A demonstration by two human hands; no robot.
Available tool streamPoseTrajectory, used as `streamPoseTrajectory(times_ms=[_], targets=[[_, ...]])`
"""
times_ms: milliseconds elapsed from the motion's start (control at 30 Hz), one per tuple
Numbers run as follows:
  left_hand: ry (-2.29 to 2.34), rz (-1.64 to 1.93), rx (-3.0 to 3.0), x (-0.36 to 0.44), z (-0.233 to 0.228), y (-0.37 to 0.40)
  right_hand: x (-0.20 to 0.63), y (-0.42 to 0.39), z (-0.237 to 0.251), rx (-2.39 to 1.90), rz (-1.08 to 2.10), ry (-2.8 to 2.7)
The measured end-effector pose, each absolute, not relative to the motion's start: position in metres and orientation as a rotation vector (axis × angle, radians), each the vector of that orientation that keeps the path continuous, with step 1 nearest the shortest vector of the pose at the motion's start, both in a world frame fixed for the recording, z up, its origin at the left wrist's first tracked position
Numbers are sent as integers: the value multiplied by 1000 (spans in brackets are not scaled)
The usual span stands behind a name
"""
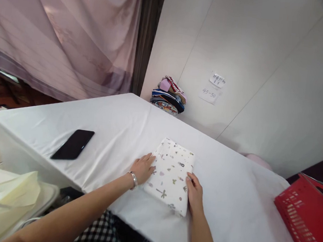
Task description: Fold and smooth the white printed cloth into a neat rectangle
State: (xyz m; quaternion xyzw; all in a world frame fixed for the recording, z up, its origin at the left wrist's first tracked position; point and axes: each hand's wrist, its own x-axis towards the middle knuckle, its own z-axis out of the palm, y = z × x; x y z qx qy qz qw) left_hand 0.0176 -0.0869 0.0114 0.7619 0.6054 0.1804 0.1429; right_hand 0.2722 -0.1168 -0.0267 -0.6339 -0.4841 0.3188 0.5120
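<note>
A folded white cloth (pixel 170 174) with small printed plants and figures lies flat on the white-covered table in front of me. Along its left edge rests my left hand (pixel 143 168), fingers stretched out and pressed flat, a silver bracelet on the wrist. My right hand (pixel 195 193) is at the opposite edge, with its thumb and bent fingers close together on the border of the cloth. The undersides of the fingers are hidden.
A black phone or tablet (pixel 73 144) lies to the left. Folded fabrics (pixel 169 95) are stacked by the wall, near paper notes (pixel 209 94). At the right stands a red plastic basket (pixel 306 216). A pale yellow bag (pixel 7 201) sits at lower left, beyond the table edge.
</note>
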Motion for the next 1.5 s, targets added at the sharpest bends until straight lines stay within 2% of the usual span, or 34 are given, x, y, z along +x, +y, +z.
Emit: streamPoseTrajectory(times_ms=[133, 267, 433, 633, 900, 1167, 1500], targets=[[1724, 651, 2251, 20, 20, -70, 271, -119, -25, -1543, 710, -1182], [1612, 637, 2111, 18, 6, -52, 276, -119, -22, -1601, 668, -1297], [1569, 794, 1976, 14, -10, -46, 268, -106, -2, -1618, 477, -1525], [1522, 884, 1975, 12, -13, -43, 218, -32, 20, -1529, 483, -1828], [1499, 910, 2080, 11, -20, -42, 188, 73, 13, -1629, 480, -1841], [1505, 902, 2133, 13, -22, -42, 187, 87, 8, -1616, 517, -1890], [1503, 874, 2133, 13, -18, -44, 178, 93, 3, -1667, 401, -2001]])
